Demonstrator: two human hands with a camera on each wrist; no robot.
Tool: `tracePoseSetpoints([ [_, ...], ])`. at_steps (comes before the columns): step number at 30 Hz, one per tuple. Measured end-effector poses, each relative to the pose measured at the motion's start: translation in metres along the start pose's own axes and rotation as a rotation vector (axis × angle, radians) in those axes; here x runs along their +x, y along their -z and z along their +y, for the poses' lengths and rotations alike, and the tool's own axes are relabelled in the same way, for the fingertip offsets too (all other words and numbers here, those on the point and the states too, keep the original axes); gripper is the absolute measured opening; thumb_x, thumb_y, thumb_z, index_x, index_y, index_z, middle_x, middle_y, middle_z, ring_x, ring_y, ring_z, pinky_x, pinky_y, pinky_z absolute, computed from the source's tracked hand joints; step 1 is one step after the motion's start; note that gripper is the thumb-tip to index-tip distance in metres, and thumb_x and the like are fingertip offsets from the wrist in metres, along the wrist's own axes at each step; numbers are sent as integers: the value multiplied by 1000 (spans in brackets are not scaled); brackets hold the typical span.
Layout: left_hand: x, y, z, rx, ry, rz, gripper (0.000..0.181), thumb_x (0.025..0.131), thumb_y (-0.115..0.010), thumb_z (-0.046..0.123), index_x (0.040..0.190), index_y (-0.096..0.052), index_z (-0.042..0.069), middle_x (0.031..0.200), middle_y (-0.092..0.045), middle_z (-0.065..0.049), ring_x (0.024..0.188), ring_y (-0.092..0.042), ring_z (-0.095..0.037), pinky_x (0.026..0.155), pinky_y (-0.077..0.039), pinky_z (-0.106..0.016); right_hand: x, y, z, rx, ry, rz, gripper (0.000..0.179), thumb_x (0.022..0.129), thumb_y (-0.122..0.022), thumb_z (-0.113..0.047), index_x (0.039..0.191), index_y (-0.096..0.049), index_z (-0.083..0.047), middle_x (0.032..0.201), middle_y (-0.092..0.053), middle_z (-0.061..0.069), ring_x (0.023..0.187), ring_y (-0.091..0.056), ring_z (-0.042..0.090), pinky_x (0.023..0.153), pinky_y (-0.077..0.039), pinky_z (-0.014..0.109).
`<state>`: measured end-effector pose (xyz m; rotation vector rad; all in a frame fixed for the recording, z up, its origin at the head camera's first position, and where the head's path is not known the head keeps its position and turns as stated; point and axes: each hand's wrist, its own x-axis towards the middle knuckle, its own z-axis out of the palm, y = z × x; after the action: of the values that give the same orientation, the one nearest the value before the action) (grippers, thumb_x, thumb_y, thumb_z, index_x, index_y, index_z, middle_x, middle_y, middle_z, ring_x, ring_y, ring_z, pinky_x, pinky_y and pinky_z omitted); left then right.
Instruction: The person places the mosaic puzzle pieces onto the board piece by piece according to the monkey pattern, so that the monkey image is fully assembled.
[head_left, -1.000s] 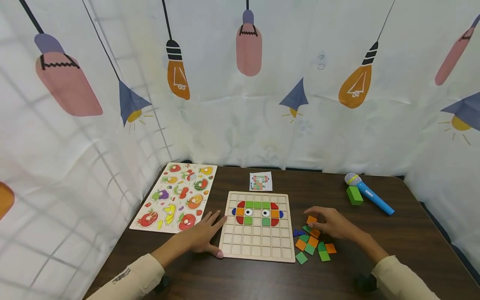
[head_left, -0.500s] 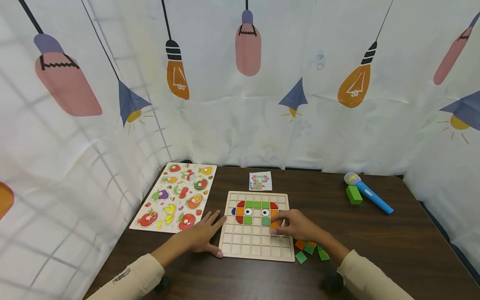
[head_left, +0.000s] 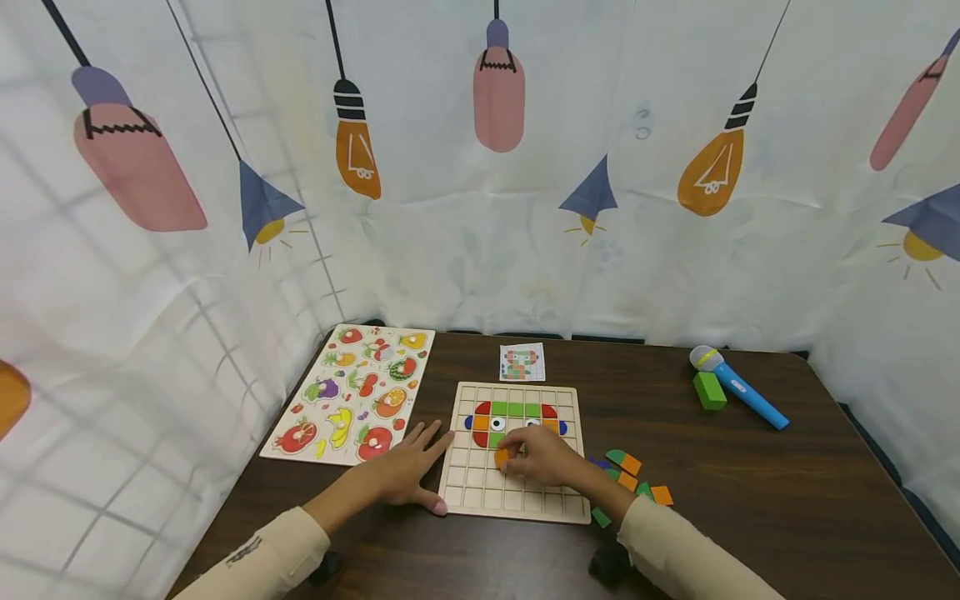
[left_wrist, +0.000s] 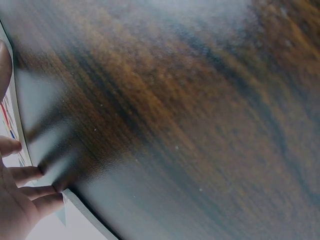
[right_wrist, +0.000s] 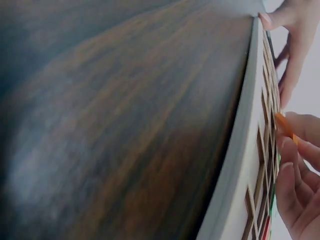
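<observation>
A wooden grid board [head_left: 480,496] lies in the middle of the table, with red, green, orange and blue tiles and two eye pieces set in its upper rows. My right hand [head_left: 546,457] is over the board and pinches an orange square tile [head_left: 502,457] just below the left eye piece. The right wrist view shows that orange tile [right_wrist: 285,125] between thumb and fingers, close to the grid. My left hand [head_left: 401,468] rests with spread fingers at the board's left edge, thumb at the lower left corner. The right hand covers part of the pattern's right side.
Loose green, orange and blue tiles [head_left: 662,495] lie right of the board, partly under the right forearm. A pattern card [head_left: 522,362] sits behind it. A fruit puzzle board [head_left: 352,392] is at left; a green block [head_left: 708,391] and a blue toy microphone [head_left: 750,396] are at right.
My right hand has gone from the loose tiles leftward across the board, carrying an orange square tile to below the left eye piece. The left hand stays at the board's edge.
</observation>
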<state>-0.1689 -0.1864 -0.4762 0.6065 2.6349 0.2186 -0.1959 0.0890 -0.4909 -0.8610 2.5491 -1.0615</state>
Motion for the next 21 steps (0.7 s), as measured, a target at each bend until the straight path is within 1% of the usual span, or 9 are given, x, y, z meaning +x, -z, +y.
tracePoseSetpoints([
  [5, 0, 1, 1, 2, 9, -4, 112, 72, -73, 73, 160, -27, 21, 167, -21, -15, 152, -20, -43, 114, -36, -57, 5, -7, -6, -74, -23, 45, 22, 85, -82, -21, 103, -75, -11, 75, -62, -11, 71, -52, 5, 67, -45, 24],
  [9, -1, 2, 2, 2, 13, -9, 111, 72, -73, 72, 160, -27, 21, 167, -21, -15, 152, -20, -43, 115, -35, -57, 7, -9, -10, -120, -33, 75, 21, 83, -83, -25, 99, -75, -13, 71, -60, -12, 69, -52, 4, 65, -45, 24],
  [11, -1, 3, 2, 0, 11, -12, 111, 72, -73, 72, 160, -27, 20, 166, -21, -15, 152, -20, -44, 115, -35, -58, 8, -10, -11, -140, -50, 77, 22, 83, -84, -28, 97, -75, -14, 69, -59, -13, 68, -52, 4, 63, -44, 24],
  [15, -1, 4, 3, -2, 4, -14, 111, 73, -73, 71, 160, -27, 20, 166, -21, -16, 152, -20, -44, 114, -36, -58, 8, -10, -12, -159, -72, 72, 22, 81, -85, -29, 95, -75, -15, 69, -59, -13, 66, -51, 3, 61, -43, 23],
  [21, -1, 3, 3, 14, 10, -14, 111, 72, -73, 72, 160, -27, 20, 166, -21, -16, 152, -20, -44, 114, -36, -57, 8, -7, -13, -162, -58, 61, 17, 83, -83, -23, 96, -77, -14, 72, -61, -12, 66, -51, 3, 62, -43, 22],
])
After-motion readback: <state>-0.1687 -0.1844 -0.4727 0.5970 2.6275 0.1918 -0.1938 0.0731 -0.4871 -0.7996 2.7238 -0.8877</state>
